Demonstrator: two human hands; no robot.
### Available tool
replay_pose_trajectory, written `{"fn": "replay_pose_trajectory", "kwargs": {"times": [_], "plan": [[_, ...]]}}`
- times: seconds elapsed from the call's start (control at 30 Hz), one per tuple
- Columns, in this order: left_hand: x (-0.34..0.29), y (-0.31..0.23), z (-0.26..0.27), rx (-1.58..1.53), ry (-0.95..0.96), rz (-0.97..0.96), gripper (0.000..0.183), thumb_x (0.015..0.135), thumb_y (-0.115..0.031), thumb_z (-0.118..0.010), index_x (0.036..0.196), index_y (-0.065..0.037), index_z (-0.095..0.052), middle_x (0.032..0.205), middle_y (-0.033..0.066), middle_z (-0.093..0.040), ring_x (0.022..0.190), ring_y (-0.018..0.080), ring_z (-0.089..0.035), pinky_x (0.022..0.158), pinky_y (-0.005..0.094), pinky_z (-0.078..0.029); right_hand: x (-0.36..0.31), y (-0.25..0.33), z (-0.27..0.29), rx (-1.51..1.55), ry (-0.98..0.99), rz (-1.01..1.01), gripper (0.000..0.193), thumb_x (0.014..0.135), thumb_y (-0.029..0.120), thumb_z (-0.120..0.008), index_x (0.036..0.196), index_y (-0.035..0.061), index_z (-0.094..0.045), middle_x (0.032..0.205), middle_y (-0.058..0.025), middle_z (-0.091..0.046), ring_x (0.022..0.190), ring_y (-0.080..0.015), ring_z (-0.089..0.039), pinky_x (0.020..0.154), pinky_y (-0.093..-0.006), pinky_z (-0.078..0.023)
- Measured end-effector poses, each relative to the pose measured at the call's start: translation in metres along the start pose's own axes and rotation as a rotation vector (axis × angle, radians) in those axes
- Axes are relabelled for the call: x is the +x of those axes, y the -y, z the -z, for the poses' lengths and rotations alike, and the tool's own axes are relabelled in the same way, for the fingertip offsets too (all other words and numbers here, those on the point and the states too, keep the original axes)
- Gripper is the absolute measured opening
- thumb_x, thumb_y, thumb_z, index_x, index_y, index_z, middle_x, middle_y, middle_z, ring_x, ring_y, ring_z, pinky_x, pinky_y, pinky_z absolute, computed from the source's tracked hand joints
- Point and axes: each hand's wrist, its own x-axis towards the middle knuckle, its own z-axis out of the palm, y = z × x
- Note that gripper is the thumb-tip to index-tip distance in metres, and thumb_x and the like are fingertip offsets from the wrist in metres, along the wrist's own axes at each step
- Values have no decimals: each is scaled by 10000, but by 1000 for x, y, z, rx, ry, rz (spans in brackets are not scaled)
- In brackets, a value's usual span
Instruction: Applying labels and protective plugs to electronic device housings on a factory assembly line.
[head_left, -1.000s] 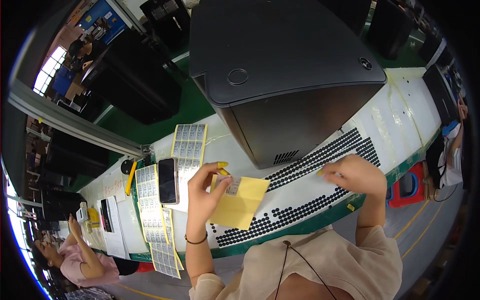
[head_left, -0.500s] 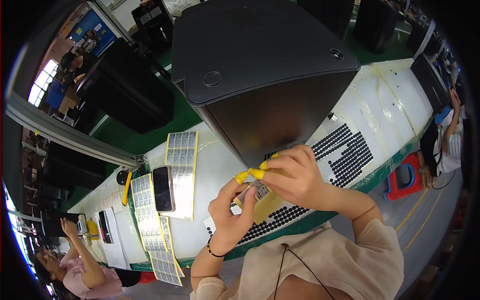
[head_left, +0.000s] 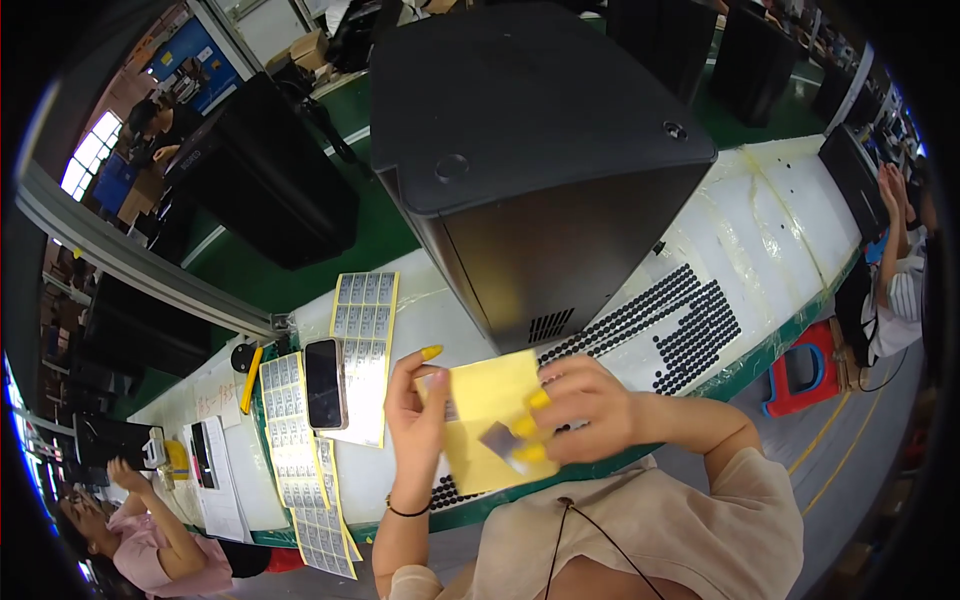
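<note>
My left hand (head_left: 415, 415) is closed on the left edge of a yellow label backing sheet (head_left: 495, 385), its thumb on top. My right hand (head_left: 590, 408), slightly blurred, pinches a small silver-grey label (head_left: 498, 440) over the sheet's lower half. Yellow finger covers show on fingertips of both hands. Beyond them a large black cabinet (head_left: 560, 240) stands upright on the worktable (head_left: 770, 210), with a patch of dark slots (head_left: 551, 325) low on its front.
Rows of small black round pads (head_left: 700, 335) lie right of the cabinet. To the left are label sheets (head_left: 362, 300), a phone (head_left: 324, 385) and a yellow-handled cutter (head_left: 251, 380). A red stool (head_left: 800, 370) stands at right. Co-workers sit at both ends.
My hands have come apart and moved down, away from the cabinet's lower corner. The yellow sheet now lies open to view between them, and the slots on the cabinet are uncovered.
</note>
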Motion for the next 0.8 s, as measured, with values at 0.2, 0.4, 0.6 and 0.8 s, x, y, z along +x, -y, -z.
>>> {"fn": "replay_pose_trajectory", "kwargs": {"times": [0.2,0.4,0.6,0.8], "plan": [[33,13,41,695,-145,-338,427,904,-79,-622,1297,-11,-470,1224,142,-552,1140,242,-521,924,346,-419,57,12,87,185,6,-14,110,719,51,-752,777,100,-672,986,-40,-663,879,-244,-604,822,-416,-528],[71,-108,-14,94,-91,-748,597,915,-254,-583,1407,-22,-336,1453,184,-367,1380,323,-326,1130,456,-238,127,-16,121,3,-488,-152,275,884,97,-625,1135,-8,-584,918,-61,-575,789,-121,-526,755,-283,-451],[71,-172,-66,-255,41,-732,655,825,-123,-528,1415,47,-299,1437,179,-350,1391,279,-285,1157,415,-150,190,-62,132,220,-166,-94,479,933,66,-613,1379,-9,-452,882,9,-571,816,-52,-530,765,-198,-437],[64,-162,-88,-333,11,-716,667,719,-38,-502,1361,62,-350,1433,204,-350,1366,294,-319,1139,411,-205,194,-61,140,284,-127,-575,430,949,84,-590,1342,-24,-452,891,-12,-582,820,-64,-536,758,-215,-447]]}}
